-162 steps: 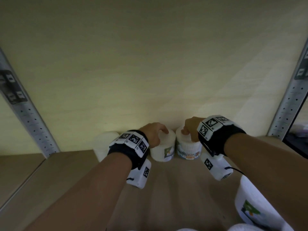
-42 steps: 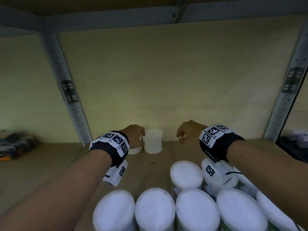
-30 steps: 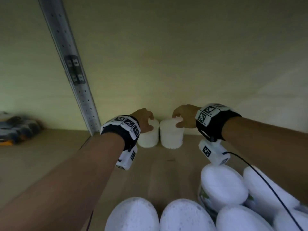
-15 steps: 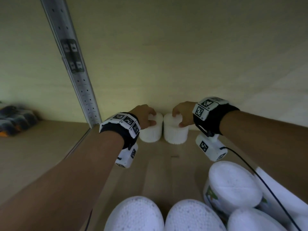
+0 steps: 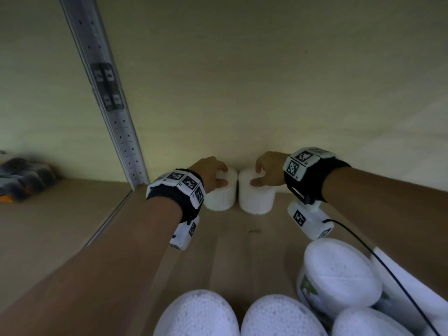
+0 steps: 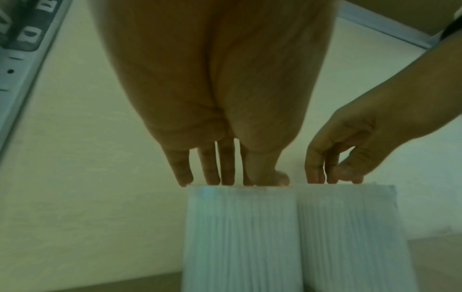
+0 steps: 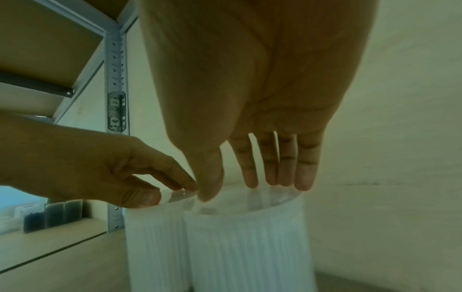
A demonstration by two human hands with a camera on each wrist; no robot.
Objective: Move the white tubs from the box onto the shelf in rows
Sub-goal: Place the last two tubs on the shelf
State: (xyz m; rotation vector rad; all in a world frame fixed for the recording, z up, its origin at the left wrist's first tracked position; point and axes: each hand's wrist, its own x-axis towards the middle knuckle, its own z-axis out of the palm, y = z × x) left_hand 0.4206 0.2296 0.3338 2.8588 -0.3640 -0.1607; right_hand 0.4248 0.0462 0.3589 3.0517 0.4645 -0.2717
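Two white ribbed tubs stand side by side at the back of the shelf board (image 5: 230,251), against the wall. My left hand (image 5: 221,176) grips the left tub (image 5: 221,197) from above, fingertips and thumb on the rim of its lid. My right hand (image 5: 257,176) holds the right tub (image 5: 257,200) the same way. The left wrist view shows my left hand (image 6: 230,181) on the left tub (image 6: 240,237), which touches the right tub (image 6: 350,237). In the right wrist view my right hand (image 7: 250,189) tops the right tub (image 7: 250,247).
Several more white tubs (image 5: 339,280) stand at the front of the shelf, close below my arms. A perforated metal upright (image 5: 106,103) rises at the left. Dark packages (image 5: 21,175) lie on the neighbouring shelf beyond it. A black cable (image 5: 378,258) trails from my right wrist.
Both hands have brought the two tubs back to the wall and close together. They now stand on the board with my hands still on their lids.
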